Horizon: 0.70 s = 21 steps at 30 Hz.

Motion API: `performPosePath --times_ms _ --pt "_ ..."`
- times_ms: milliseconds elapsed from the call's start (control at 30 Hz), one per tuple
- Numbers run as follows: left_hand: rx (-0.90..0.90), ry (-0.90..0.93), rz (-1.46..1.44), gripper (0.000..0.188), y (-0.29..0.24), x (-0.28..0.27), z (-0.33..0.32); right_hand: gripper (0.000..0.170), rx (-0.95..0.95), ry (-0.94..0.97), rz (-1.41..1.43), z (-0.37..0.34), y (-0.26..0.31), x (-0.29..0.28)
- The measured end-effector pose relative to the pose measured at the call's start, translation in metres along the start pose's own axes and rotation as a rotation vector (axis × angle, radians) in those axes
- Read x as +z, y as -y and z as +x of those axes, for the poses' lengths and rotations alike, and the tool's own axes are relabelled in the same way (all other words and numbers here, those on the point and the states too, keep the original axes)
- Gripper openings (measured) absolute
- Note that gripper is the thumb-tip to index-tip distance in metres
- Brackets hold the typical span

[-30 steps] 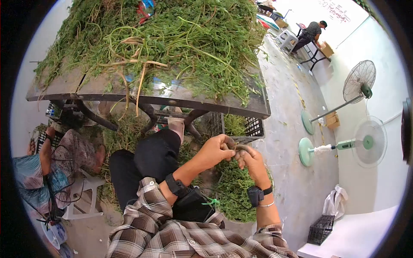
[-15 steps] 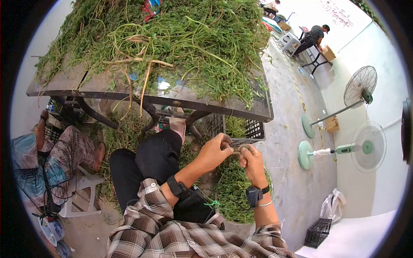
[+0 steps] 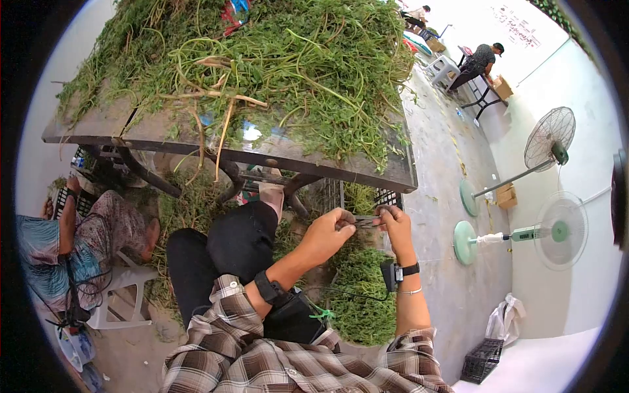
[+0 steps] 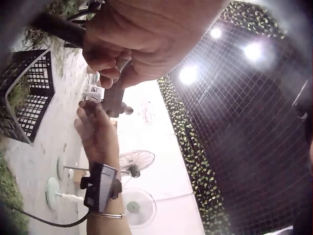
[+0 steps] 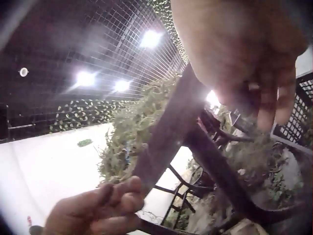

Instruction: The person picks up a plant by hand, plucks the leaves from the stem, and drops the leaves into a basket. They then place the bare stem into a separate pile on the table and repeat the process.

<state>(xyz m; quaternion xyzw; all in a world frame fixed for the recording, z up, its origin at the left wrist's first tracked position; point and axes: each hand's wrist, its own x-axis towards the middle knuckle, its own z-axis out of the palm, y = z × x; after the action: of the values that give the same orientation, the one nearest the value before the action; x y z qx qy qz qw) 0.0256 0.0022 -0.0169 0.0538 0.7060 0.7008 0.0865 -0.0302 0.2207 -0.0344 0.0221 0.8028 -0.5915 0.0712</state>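
Observation:
Between the hands in the head view lies a small, thin greyish strip (image 3: 364, 221), its kind not clear. My left hand (image 3: 325, 234) pinches one end between thumb and curled fingers; the left wrist view shows the strip (image 4: 114, 99) flat and dark below those fingers. Facing it, my right hand (image 3: 396, 230) has its fingertips right at the strip's other end; I cannot tell whether they pinch it. Several of its outer fingers (image 5: 282, 104) extend loosely in the right wrist view. Beneath the hands stands a heap of leafy green stems (image 3: 359, 298).
A table (image 3: 262, 156) ahead bears a large pile of green stems (image 3: 295, 72). Black crates (image 3: 388, 198) sit under its right end. Two green-based fans (image 3: 560, 226) stand right. At left another person (image 3: 72, 249) sits; a white stool (image 3: 121, 295) is nearby. Someone bends over a far table (image 3: 481, 92).
My right hand has moved right, away from the left, widening the gap where the greyish strip now shows. The left hand stays nearly in place. The seated person's arm has shifted.

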Motion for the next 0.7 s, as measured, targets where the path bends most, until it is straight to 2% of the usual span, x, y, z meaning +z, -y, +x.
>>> performPosePath --times_ms 67,133,333,433,500,533,600,700 --pt "0.007 0.011 0.009 0.024 -0.004 0.001 -0.002 0.022 -0.006 -0.015 0.047 -0.006 0.022 0.007" --pt "0.020 0.022 0.018 0.023 -0.006 0.001 -0.002 0.021 -0.115 -0.002 0.112 -0.009 0.049 0.012" --pt "0.060 -0.067 -0.072 0.021 -0.004 -0.001 0.000 0.020 -0.246 0.139 0.121 0.018 0.133 0.020" --pt "0.085 -0.114 -0.098 0.022 -0.004 -0.002 -0.001 0.024 -0.334 0.179 0.089 0.044 0.170 0.032" --pt "0.088 -0.151 -0.156 0.022 -0.004 -0.004 -0.001 0.032 -0.389 0.308 0.172 0.062 0.190 0.048" --pt "0.095 -0.157 -0.154 0.022 -0.006 -0.005 -0.002 0.032 -0.397 0.313 0.171 0.070 0.196 0.056" --pt "0.065 -0.159 -0.168 0.022 -0.010 -0.007 -0.004 0.042 -0.423 0.397 0.075 0.087 0.206 0.071" --pt "0.067 -0.155 -0.218 0.022 -0.007 -0.008 -0.003 0.047 -0.334 0.438 -0.100 0.110 0.211 0.086"
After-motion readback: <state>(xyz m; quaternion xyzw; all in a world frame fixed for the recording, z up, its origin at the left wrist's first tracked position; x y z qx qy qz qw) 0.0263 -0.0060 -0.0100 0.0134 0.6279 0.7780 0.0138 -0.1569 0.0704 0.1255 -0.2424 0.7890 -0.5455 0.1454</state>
